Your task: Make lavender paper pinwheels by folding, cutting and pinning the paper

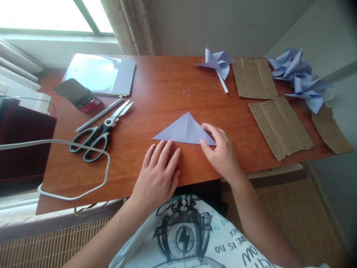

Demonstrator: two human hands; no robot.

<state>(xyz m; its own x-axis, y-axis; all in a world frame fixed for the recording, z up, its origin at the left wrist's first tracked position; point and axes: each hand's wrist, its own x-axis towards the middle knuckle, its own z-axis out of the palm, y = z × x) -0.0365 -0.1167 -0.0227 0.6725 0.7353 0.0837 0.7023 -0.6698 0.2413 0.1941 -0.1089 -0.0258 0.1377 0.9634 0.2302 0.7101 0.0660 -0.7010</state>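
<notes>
Hands flat and open, left [160, 167] and right [220, 149], touch folded paper triangle [185, 130] on table [156, 93].

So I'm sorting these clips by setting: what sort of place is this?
Probably a room at home, used for paper craft. A wooden table stands by a curtained window; on it lie scissors, a folded paper triangle under both hands, and finished paper pinwheels.

One head-worn view looks forward and down, close over the wooden table [156, 89] toward the window [50, 15]
</notes>
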